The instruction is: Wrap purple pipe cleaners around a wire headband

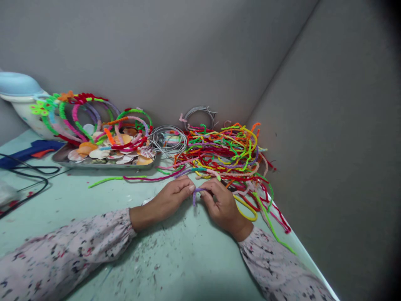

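Note:
Between my hands is a purple pipe cleaner, with a short end hanging down from the pinch. My left hand grips it with thumb and forefinger. From the other side my right hand pinches it too, fingertips close to the left ones. Just beyond the fingers, a long multicoloured pipe cleaner strand runs across the table, green at its left end, then magenta, purple and teal. Whether it joins the purple piece I hold cannot be told.
Behind my right hand lies a tangled heap of pipe cleaners. Coiled grey wire sits beside a metal tray of shells and fuzzy rings. At left are a blue glue gun, its black cord and a lidded bin.

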Tool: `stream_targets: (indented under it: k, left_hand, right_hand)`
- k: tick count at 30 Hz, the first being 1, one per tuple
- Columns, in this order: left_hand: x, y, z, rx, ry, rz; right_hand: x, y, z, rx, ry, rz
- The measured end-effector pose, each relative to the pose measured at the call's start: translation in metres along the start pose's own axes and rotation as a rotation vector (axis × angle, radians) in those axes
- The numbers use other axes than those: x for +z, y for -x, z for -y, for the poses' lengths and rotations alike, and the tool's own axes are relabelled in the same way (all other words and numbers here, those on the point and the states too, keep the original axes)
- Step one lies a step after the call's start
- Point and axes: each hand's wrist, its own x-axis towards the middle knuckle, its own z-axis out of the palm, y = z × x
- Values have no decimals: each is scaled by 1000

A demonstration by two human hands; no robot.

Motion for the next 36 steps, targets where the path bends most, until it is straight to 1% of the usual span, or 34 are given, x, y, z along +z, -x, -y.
stream_targets:
  k: [3,9,14,24,36]
  left_hand:
    - [-1,1,-1,19,29,-1]
    - [3,0,1,100,-90,-79]
    - [4,-1,2,109,-111,-115]
    - [4,-1,0,128,-99,-178]
    - [4,-1,-1,135,-83,-188]
  right_hand:
    - [0,0,0,11,5,-15]
    - [0,0,-1,31,11,-24]
    - [0,0,-1,36,-1,-8]
    - [-1,-1,2,36,-19,-44]
    - [0,-1,2,32,-22,-49]
